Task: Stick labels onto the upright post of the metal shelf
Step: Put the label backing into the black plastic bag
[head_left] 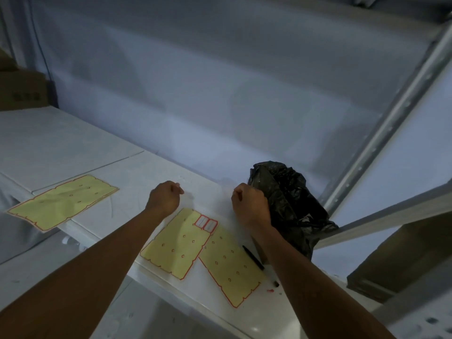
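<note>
Both my hands hover over the white shelf board [122, 172] with fingers curled into fists. My left hand [165, 197] is just above a yellow label sheet [175, 244], and nothing shows in it. My right hand [249, 204] is close against a black plastic bag [296, 204]; whether it touches the bag I cannot tell. Two white labels with red borders [206, 224] sit on the sheet's far corner. A second yellow sheet [231, 265] lies to its right, a third [63, 201] far left. The grey metal upright post [391, 123] slants up at the right.
A black pen [253, 257] lies by my right forearm, with a small dark cap [276, 284] and red scraps near the shelf's front edge. Cardboard boxes stand at the far left [22, 89] and on a lower shelf at the right [403, 253].
</note>
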